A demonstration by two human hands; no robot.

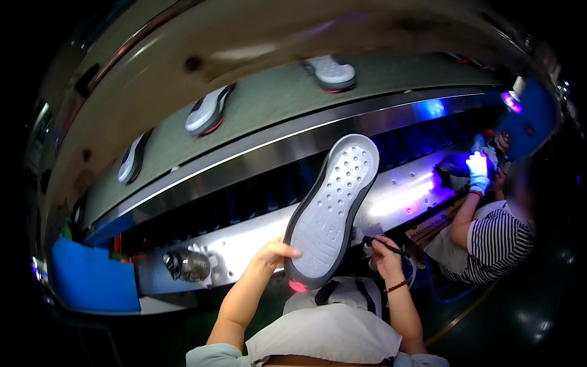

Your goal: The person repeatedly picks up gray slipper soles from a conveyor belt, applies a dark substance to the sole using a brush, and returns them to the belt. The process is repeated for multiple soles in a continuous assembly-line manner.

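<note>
A grey shoe sole [333,211] with a dark rim and a red patch at its near end is raised in front of me. Its studded far end tilts away over the metal ledge. My left hand [275,253] is closed on the sole's near left edge, thumb lying on the grey face. To the right of the sole, apart from it, my right hand [387,262] pinches a slim black tool [394,248]. That tool's tip is too dark to make out.
Beyond the metal ledge [238,235], a green conveyor belt [263,104] carries several similar soles, including one grey sole [209,111]. A metal pot [187,265] stands at left beside a blue panel [92,278]. At right, a co-worker in a striped sleeve [498,241] works with a glove [479,172] under violet light.
</note>
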